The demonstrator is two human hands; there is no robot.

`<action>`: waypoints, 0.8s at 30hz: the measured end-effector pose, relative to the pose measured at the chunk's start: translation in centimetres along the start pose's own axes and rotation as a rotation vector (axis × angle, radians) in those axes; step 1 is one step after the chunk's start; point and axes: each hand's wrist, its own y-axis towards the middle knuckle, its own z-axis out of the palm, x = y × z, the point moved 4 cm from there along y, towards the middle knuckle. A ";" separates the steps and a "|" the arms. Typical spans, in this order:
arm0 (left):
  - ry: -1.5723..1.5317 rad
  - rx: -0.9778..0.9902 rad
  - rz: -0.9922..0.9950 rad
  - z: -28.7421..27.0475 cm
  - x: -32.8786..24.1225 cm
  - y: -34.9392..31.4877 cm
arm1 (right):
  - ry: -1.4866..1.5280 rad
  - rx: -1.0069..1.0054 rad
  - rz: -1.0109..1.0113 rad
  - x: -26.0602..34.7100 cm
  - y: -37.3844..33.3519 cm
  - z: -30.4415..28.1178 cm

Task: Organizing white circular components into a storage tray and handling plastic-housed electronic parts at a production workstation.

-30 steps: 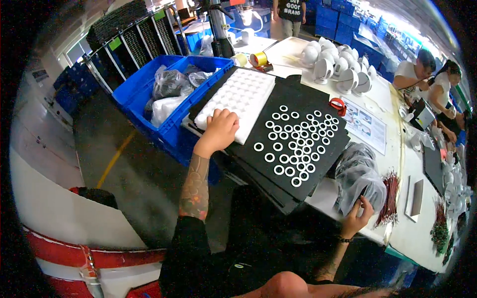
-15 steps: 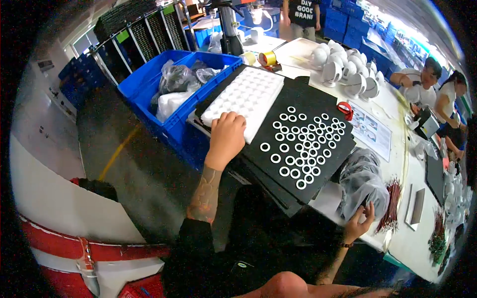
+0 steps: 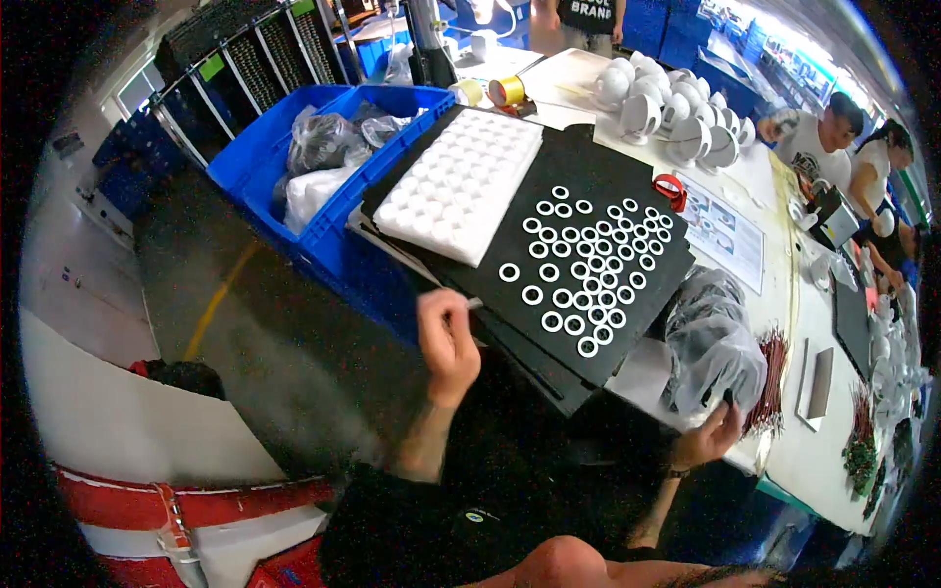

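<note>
Moved off the white foam tray point(image 3: 456, 186), the left hand point(image 3: 449, 343) hangs near the counter point(image 3: 799, 304) edge, loosely curled, contents unclear. The right hand point(image 3: 708, 438), half closed, is at the plastic bag point(image 3: 711, 323) beside black sheets point(image 3: 573, 162) bearing white rings point(image 3: 502, 272); its grip is unclear. Gentle fingertips would best spare the bag.

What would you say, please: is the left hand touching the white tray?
No, a visible gap separates the left hand from the white tray.
</note>
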 end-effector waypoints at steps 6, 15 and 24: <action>-0.434 0.433 -0.638 3.2 -4.7 -4.2 | 0.151 0.485 -0.165 12.2 -7.1 4.8; -0.346 0.513 -0.498 4.5 -5.9 -4.9 | 0.252 0.891 0.323 15.8 -10.2 9.9; -0.330 0.533 -0.481 3.5 -5.8 -3.6 | 0.226 0.959 0.359 16.6 -11.6 10.9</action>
